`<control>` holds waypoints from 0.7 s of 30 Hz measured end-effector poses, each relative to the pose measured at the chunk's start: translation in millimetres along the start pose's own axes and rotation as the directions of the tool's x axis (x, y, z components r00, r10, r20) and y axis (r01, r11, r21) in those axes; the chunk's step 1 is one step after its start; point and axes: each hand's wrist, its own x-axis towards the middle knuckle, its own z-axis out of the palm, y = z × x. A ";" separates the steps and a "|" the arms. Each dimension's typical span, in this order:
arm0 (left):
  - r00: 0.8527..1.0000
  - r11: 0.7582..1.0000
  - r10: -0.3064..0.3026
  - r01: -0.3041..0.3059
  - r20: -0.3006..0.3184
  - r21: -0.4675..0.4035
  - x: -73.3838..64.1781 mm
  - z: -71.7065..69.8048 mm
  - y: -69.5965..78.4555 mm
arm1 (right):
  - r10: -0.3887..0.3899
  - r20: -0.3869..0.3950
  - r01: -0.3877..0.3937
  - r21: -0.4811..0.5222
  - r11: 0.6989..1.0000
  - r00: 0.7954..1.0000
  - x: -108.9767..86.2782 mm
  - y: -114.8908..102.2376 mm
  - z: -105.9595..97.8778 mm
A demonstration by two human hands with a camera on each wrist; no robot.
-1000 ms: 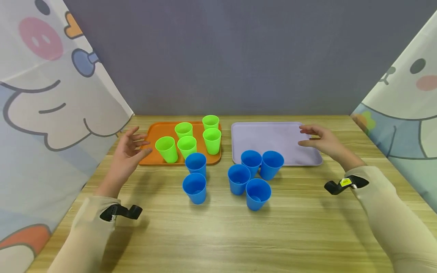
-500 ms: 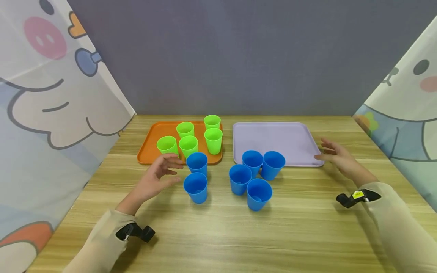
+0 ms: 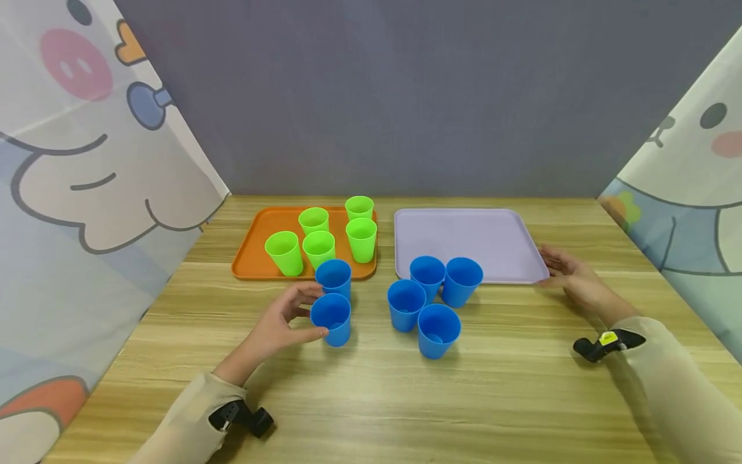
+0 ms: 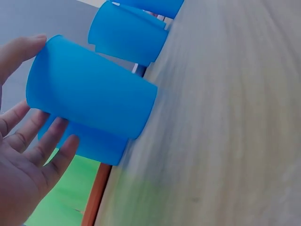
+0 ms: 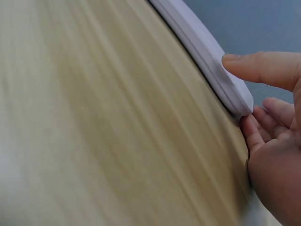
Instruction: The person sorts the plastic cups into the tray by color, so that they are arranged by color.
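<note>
In the head view my left hand [image 3: 284, 325] is at the nearer blue cup [image 3: 335, 327] on the left, thumb in front and fingers behind. The left wrist view has my thumb at the rim of this upright blue cup [image 4: 91, 89], my fingertips against its side. A second blue cup [image 3: 333, 274] stands right behind it. My right hand [image 3: 580, 280] holds the front right corner of the lilac tray [image 3: 464, 235]. In the right wrist view, my thumb lies over the tray rim [image 5: 207, 54] and my fingers are at its corner.
Several green cups [image 3: 362, 241] stand on an orange tray [image 3: 255, 254] at the back left. More blue cups [image 3: 438, 332] cluster in front of the lilac tray, the rear ones overlapping its front edge in view. A grey wall [image 3: 371, 96] closes the back.
My left hand has moved right and nearer, from beside the orange tray to the near blue cup. My right hand has come down from above the lilac tray to its right corner.
</note>
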 end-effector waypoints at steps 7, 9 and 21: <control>1.000 0.999 -0.024 0.024 0.007 0.024 -1.5 4.7 0.2 | 0.017 0.015 -0.018 0.036 0.999 1.000 -1.4 1.1 -2.1; 1.000 0.999 -0.022 0.022 0.008 0.034 -1.7 5.4 0.3 | 0.021 0.016 -0.021 0.031 0.999 1.000 -1.6 1.2 -2.4; 1.000 0.999 -0.002 0.002 0.012 0.048 -1.6 5.7 -1.3 | 0.042 0.000 -0.042 0.031 0.999 0.999 -3.1 0.3 -2.5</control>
